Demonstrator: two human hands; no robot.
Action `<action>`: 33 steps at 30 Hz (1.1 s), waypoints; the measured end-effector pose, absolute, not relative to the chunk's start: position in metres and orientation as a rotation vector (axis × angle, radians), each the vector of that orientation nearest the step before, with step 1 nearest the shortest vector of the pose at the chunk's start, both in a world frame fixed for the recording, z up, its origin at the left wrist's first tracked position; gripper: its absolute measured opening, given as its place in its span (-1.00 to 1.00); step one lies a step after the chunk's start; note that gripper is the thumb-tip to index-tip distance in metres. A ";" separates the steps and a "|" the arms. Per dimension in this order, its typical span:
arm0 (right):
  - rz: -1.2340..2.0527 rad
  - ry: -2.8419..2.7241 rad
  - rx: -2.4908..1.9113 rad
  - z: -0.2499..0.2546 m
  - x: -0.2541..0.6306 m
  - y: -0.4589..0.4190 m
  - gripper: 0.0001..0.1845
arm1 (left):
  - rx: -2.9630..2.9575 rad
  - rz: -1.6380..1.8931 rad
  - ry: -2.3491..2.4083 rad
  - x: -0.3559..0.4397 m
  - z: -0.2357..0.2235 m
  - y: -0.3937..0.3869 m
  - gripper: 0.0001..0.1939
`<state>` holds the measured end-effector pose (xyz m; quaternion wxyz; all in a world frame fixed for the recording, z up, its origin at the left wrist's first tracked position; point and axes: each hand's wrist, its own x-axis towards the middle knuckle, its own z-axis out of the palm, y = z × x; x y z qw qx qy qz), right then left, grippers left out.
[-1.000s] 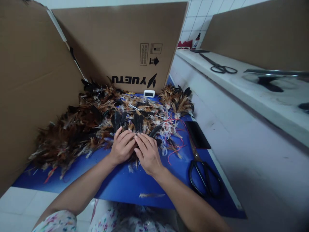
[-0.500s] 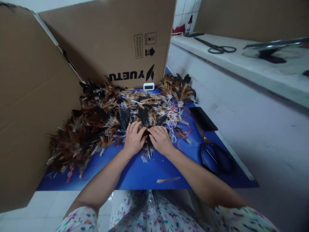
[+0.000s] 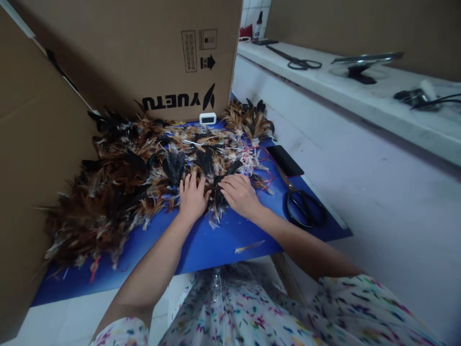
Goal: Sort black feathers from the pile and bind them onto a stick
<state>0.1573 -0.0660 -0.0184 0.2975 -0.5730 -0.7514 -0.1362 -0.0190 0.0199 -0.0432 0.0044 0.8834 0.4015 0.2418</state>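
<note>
Brown and black feathers [image 3: 118, 192] lie heaped over the blue tabletop [image 3: 230, 235]. My left hand [image 3: 193, 196] rests on the near edge of the heap, its fingers apart and their tips among the feathers. Close beside it, my right hand [image 3: 240, 193] has thumb and fingers pinched together at a dark feather [image 3: 217, 194] that points toward me. Its fingertips partly cover that feather. Larger black feathers [image 3: 206, 162] stick up just beyond both hands. White and pink strings [image 3: 248, 161] lie tangled past my right hand.
Large black-handled scissors [image 3: 304, 207] and a dark phone-like slab [image 3: 285, 160] lie at the right. A small white digital display [image 3: 208, 118] stands before the cardboard box [image 3: 126, 53]. One loose feather [image 3: 250, 246] lies near the front edge. Another pair of scissors [image 3: 297, 61] is on the ledge.
My hands have moved slightly apart. The left has spread its fingers over the feathers, and a dark feather now shows at my right fingertips. The view has shifted to the right.
</note>
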 end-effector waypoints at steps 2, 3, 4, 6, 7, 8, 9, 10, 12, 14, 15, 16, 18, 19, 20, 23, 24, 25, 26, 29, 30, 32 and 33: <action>-0.394 -1.981 -1.530 -0.014 0.161 -0.077 -0.74 | 2.759 0.808 1.278 -0.019 -0.044 0.020 -0.53; -0.416 -1.976 -1.539 -0.013 0.163 -0.083 -0.74 | 2.754 0.840 1.283 -0.019 -0.044 0.021 -0.53; -0.440 -1.971 -1.550 -0.014 0.165 -0.089 -0.74 | 2.747 0.880 1.286 -0.018 -0.044 0.021 -0.53; -0.490 -1.966 -1.556 -0.016 0.169 -0.102 -0.73 | 2.738 0.968 1.275 -0.018 -0.042 0.020 -0.56; -0.511 -1.968 -1.554 -0.018 0.172 -0.108 -0.72 | 2.746 1.012 1.254 -0.018 -0.040 0.020 -0.58; -0.526 -1.972 -1.552 -0.020 0.174 -0.114 -0.71 | 2.760 1.053 1.224 -0.018 -0.037 0.020 -0.59; -0.536 -1.974 -1.553 -0.021 0.175 -0.120 -0.70 | 2.781 1.092 1.181 -0.018 -0.035 0.020 -0.61; -0.533 -1.981 -1.563 -0.022 0.177 -0.125 -0.70 | 2.808 1.136 1.123 -0.018 -0.033 0.019 -0.63; -0.497 -1.995 -1.603 -0.021 0.181 -0.134 -0.66 | 2.838 1.244 0.996 -0.019 -0.029 0.019 -0.69; -0.446 -2.000 -1.651 -0.018 0.187 -0.140 -0.59 | 2.839 1.372 0.867 -0.021 -0.028 0.020 -0.74; -0.436 -1.995 -1.668 -0.015 0.191 -0.143 -0.60 | 2.839 1.410 0.800 -0.021 -0.028 0.021 -0.75; -0.444 -1.982 -1.679 -0.010 0.196 -0.146 -0.64 | 2.825 1.449 0.743 -0.022 -0.029 0.022 -0.75; -0.523 -1.935 -1.677 0.003 0.211 -0.155 -0.75 | 2.791 1.511 0.643 -0.022 -0.032 0.024 -0.72; -0.604 -1.886 -1.677 0.013 0.221 -0.162 -0.78 | 2.780 1.523 0.544 -0.022 -0.033 0.024 -0.67; -0.716 -1.813 -1.678 0.025 0.231 -0.171 -0.79 | 2.761 1.530 0.473 -0.021 -0.034 0.024 -0.61; -1.245 -1.334 -1.730 0.071 0.264 -0.209 -0.66 | 2.740 1.538 0.447 -0.019 -0.033 0.020 -0.52; -1.416 -1.170 -1.733 0.088 0.276 -0.224 -0.58 | 2.741 1.538 0.450 -0.018 -0.032 0.017 -0.50; -1.572 -1.009 -1.709 0.103 0.289 -0.238 -0.49 | 2.746 1.538 0.444 -0.017 -0.030 0.015 -0.49; -1.606 -0.834 -1.708 0.117 0.303 -0.253 -0.38 | 2.752 1.541 0.434 -0.016 -0.029 0.012 -0.48; -1.470 -0.547 -1.678 0.141 0.355 -0.285 0.02 | 2.756 1.542 0.407 -0.013 -0.025 0.005 -0.48; -1.410 -0.495 -1.685 0.143 0.375 -0.292 0.10 | 2.753 1.538 0.404 -0.012 -0.024 0.003 -0.49; -1.327 -0.500 -1.740 0.141 0.415 -0.302 0.18 | 2.734 1.532 0.407 -0.010 -0.021 0.000 -0.52; -1.314 -0.499 -1.763 0.139 0.433 -0.305 0.18 | 2.718 1.533 0.415 -0.009 -0.019 -0.002 -0.54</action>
